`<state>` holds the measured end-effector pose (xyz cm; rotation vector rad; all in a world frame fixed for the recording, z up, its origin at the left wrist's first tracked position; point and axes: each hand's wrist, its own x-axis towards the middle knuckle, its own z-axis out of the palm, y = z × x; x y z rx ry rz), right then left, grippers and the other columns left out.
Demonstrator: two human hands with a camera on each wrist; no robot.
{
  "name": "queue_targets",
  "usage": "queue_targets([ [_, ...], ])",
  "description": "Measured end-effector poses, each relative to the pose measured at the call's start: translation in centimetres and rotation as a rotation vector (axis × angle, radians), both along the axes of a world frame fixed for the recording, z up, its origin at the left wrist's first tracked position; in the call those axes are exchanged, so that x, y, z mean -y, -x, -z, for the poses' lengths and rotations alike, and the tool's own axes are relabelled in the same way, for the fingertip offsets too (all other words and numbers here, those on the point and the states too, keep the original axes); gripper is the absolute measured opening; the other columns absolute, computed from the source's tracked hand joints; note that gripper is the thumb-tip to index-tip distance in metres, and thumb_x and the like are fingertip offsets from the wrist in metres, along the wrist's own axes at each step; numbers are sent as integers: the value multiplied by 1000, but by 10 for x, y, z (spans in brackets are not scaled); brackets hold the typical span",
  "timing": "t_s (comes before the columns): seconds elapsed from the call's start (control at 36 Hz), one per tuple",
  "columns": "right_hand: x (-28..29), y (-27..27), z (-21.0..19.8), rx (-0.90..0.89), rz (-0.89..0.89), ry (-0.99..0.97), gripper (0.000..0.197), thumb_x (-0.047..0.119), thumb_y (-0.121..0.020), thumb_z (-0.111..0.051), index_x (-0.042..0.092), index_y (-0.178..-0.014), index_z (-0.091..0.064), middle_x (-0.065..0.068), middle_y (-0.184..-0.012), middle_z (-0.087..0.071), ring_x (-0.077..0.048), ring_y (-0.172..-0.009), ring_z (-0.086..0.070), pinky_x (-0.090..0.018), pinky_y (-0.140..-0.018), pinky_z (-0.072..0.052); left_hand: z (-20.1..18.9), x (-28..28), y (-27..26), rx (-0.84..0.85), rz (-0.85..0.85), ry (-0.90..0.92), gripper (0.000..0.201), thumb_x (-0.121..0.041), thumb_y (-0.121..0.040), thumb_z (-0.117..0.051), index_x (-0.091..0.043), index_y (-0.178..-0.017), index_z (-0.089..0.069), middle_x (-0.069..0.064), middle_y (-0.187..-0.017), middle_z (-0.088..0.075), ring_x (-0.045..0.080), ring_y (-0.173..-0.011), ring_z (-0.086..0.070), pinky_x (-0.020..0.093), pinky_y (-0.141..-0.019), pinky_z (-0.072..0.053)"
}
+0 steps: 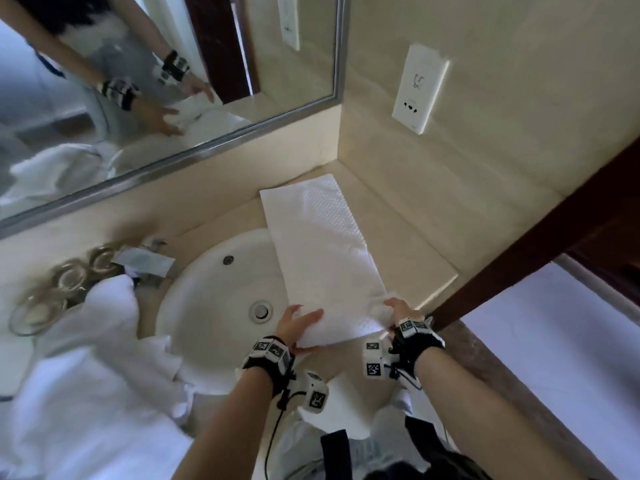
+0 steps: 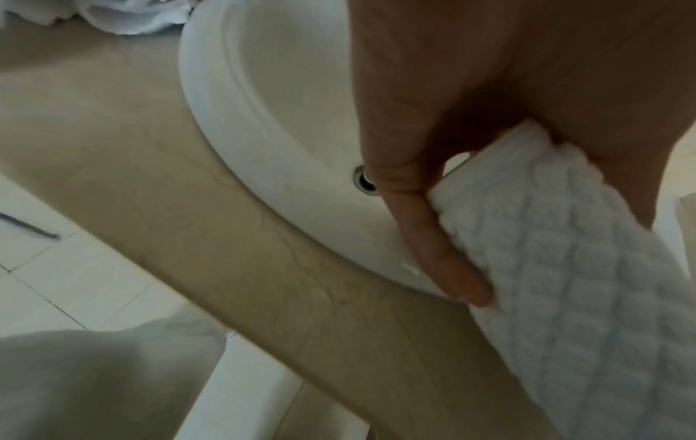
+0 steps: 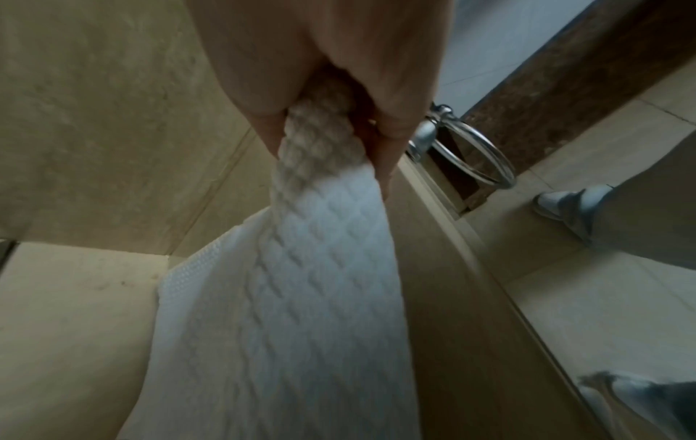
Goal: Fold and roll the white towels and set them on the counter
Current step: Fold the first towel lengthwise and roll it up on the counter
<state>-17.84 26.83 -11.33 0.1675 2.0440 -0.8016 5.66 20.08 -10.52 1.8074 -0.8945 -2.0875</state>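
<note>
From the head view, we had the folded white towel [image 1: 322, 251] stretched as a long strip from the counter [image 1: 415, 244] corner at 12 o'clock down to our hands at 6 o'clock, its left edge overhanging the sink [image 1: 207, 289]; laid out lengthwise like this, we judged, it was ready to be rolled from the near end. Our left hand [image 1: 299, 327] gripped the near left corner, fingers on top and thumb beneath, while our right hand [image 1: 398, 308] bunched the near right corner, apparently to keep the strip taut and square. A heap of unfolded towels [image 1: 86, 358] waited at 9 o'clock, with glass tumblers [image 1: 69, 278] just beyond it, and the mirror [image 1: 156, 81] ran along the wall at 11 o'clock

From the left wrist view, our left hand's fingers [image 2: 444, 253] curled against the towel's thick waffle edge, pinching it above the sink rim [image 2: 241, 148], the corner lifted clear of the basin

From the right wrist view, our right hand's fingers [image 3: 391, 98] clenched round a gathered fold of towel, which fanned out flat toward the far wall at 7 o'clock; a metal towel ring [image 3: 474, 148] hung at 3 o'clock. We judged the rolling not yet begun
</note>
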Motion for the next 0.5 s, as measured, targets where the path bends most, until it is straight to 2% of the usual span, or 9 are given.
queue_targets([
  [0.11, 14, 37, -14, 12, -103, 54, 50, 31, -74, -70, -1, -111, -61, -14, -100, -59, -30, -89, -59, -35, -79, -45, -7, -13, 45, 215, 78, 231, 88, -62, -57, -71, -15, -128, -50, 12, -136, -48, 30, -119, -51, 35, -91, -46],
  [0.19, 25, 67, -18, -44, -180, 51, 61, 31, -79, -68, -3, -127, -52, -17, -124, -57, -32, -103, -57, -33, -79, -39, -6, -18, 78, 272, 100, 288, 69, -49, -83, -65, -8, -135, -46, 14, -142, -45, 30, -126, -47, 33, -101, -37],
  [0.25, 34, 93, -11, -100, -249, 15, 58, 37, -84, -63, 0, -127, -50, -12, -129, -52, -31, -110, -54, -30, -82, -36, -4, -23, 99, 293, 113, 291, 63, -45, -88, -61, -10, -137, -44, 13, -143, -44, 30, -127, -46, 33, -102, -37],
  [0.28, 35, 106, -6, -130, -300, -11, 53, 38, -85, -62, 6, -126, -49, -9, -130, -49, -30, -114, -52, -32, -87, -37, -5, -25, 109, 291, 122, 294, 61, -45, -88, -61, -13, -137, -44, 12, -143, -44, 30, -126, -46, 34, -103, -39],
  [0.33, 38, 133, 4, -155, -453, -26, 55, 33, -90, -59, 19, -139, -39, -6, -142, -40, -30, -128, -44, -39, -107, -36, -6, -29, 127, 294, 144, 309, 55, -46, -88, -60, -24, -136, -43, 11, -142, -43, 31, -123, -48, 39, -102, -43],
  [0.36, 38, 143, 8, -198, -589, -21, 57, 29, -90, -58, 22, -142, -35, -3, -144, -37, -31, -131, -41, -42, -110, -34, -2, -30, 134, 309, 170, 311, 53, -48, -87, -59, -29, -134, -44, 9, -142, -42, 32, -122, -49, 40, -100, -45],
  [0.42, 42, 167, 29, -135, -697, -40, 63, 30, -88, -59, 14, -144, -34, -5, -147, -37, -34, -132, -41, -44, -109, -35, 3, -31, 145, 333, 215, 316, 44, -55, -83, -59, -36, -122, -53, 7, -139, -45, 31, -118, -52, 41, -97, -48],
  [0.47, 40, 178, 30, -28, -633, -56, 78, 48, -78, -55, 5, -141, -38, -8, -146, -39, -36, -127, -44, -46, -108, -36, 8, -31, 152, 331, 207, 306, 37, -57, -79, -61, -35, -108, -60, 5, -131, -52, 30, -111, -55, 44, -95, -50],
  [0.5, 47, 194, 55, -15, -692, -83, 85, 53, -71, -54, 4, -139, -41, -8, -145, -40, -37, -125, -45, -45, -107, -36, 6, -32, 154, 326, 193, 288, 37, -56, -80, -61, -31, -106, -62, 5, -127, -54, 30, -110, -55, 45, -95, -50],
])
